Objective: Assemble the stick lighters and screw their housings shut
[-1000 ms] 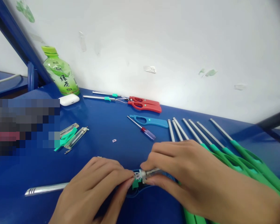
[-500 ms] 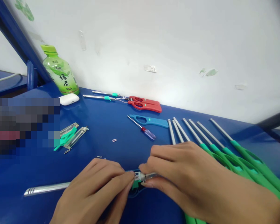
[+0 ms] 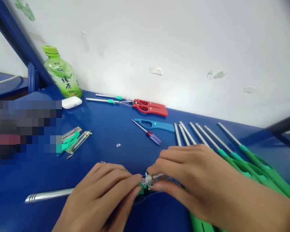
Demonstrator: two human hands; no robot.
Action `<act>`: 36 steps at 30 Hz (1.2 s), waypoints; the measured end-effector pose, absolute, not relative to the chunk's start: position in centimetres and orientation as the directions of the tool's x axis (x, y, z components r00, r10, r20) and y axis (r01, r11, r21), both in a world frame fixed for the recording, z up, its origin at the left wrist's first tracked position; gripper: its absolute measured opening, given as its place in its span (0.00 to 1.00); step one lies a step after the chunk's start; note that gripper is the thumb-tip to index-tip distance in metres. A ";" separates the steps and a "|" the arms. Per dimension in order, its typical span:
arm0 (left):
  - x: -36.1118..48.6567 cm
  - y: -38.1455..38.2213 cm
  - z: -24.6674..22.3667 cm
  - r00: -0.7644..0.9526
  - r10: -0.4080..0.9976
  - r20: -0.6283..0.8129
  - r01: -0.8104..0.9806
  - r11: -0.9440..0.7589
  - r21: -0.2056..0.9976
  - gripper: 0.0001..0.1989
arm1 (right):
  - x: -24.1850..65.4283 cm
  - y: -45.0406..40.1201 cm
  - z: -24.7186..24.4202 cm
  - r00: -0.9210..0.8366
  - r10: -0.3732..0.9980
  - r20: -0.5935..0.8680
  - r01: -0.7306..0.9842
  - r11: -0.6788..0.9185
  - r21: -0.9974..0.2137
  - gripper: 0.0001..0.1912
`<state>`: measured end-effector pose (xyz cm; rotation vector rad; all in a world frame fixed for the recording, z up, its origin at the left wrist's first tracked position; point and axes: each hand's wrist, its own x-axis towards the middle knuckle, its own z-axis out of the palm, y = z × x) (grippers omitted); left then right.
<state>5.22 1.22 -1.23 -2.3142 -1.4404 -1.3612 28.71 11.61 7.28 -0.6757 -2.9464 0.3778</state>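
In the head view, an opened blue long-nosed lighter (image 3: 148,197) lies under my hands near the table's front. Its metal tube (image 3: 49,194) sticks out to the left from beneath my left hand. My left hand (image 3: 103,193) is closed, thumb and finger pinching the lighter beside a bit of green trigger (image 3: 140,190). My right hand (image 3: 190,180) pinches a clear fuel tank (image 3: 158,177) with a white valve end, tilted over the shell. Thin white wires show between the fingertips. Much of the shell is hidden by the hands.
Green lighters (image 3: 258,164) lie at the right. Behind are a screwdriver (image 3: 151,136), a blue shell half (image 3: 159,125) and red lighters (image 3: 152,109). Loose fuel tanks (image 3: 78,142), a white case (image 3: 72,102) and a tea bottle (image 3: 62,74) are at the left.
My right hand has moved slightly up and right with the fuel tank, and its white valve end is raised in the shell. My left hand has barely shifted.
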 end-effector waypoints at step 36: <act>4.4 1.2 -2.7 0.262 0.740 0.619 0.805 -0.522 0.283 0.09 | 29.5 12.5 6.2 -0.872 0.474 -0.126 0.490 0.853 -0.179 0.06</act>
